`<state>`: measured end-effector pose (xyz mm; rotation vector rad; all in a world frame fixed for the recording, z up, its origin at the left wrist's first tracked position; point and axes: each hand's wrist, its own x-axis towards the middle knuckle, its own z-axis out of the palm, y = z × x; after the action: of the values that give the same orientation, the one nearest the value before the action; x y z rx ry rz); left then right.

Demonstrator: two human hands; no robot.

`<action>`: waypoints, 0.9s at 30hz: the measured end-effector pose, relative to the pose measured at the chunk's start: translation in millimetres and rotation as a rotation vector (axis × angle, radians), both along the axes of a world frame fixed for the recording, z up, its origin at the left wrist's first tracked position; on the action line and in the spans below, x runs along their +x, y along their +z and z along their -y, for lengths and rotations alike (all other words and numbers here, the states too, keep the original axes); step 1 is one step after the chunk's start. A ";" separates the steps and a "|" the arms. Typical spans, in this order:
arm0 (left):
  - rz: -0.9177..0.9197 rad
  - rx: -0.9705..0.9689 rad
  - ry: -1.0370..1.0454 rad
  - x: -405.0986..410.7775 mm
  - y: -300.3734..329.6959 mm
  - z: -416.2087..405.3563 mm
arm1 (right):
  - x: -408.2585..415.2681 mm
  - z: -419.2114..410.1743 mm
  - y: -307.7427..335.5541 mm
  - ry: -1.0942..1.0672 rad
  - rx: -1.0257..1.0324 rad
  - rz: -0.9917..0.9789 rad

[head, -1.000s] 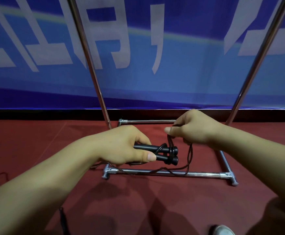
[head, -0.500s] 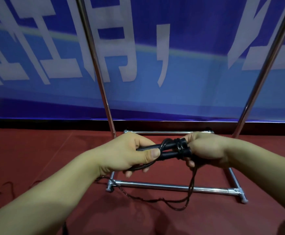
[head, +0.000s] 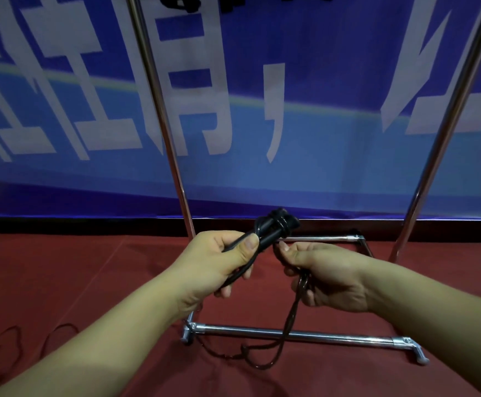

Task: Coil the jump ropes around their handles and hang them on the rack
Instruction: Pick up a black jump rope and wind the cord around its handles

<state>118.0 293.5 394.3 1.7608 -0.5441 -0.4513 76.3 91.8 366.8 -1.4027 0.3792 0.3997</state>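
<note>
A blue banner (head: 319, 156) with large white characters is stretched across the whole background, from nine o'clock to three o'clock. Below it, a dark baseboard strip (head: 90, 226) is seen. The lower half is covered by red carpeted floor (head: 62, 282).

Black handles (head: 273, 232) paired, tilted up-right, a few rope (head: 292, 310) turns near their far end; loose rope hangs to red floor. Chrome rack (head: 291, 336) stands behind, more ropes (head: 187, 2) hanging up top.
</note>
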 end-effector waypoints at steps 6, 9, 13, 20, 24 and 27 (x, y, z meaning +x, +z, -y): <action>-0.009 0.035 0.161 3.0 -4.4 1.7 | -2.6 -7.3 1.0 0.095 -0.143 0.197; -0.003 0.039 0.192 4.2 -6.1 1.3 | -4.6 -7.1 1.2 0.181 -0.152 0.190; 0.016 0.049 0.225 4.8 -7.1 2.4 | -1.9 -5.9 0.6 0.108 -0.074 0.127; 0.017 0.025 0.254 5.6 -7.6 6.7 | 2.1 -3.6 7.8 0.105 0.074 0.022; 0.002 0.018 0.306 9.2 -9.9 7.5 | -0.3 -3.7 13.6 0.186 -0.012 0.051; 0.023 0.014 0.328 10.7 -12.2 8.4 | -3.5 -7.1 18.8 0.250 -0.108 0.114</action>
<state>128.6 285.1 382.1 1.8287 -0.2600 -0.2058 72.8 98.9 385.7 -1.5773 0.1329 0.5060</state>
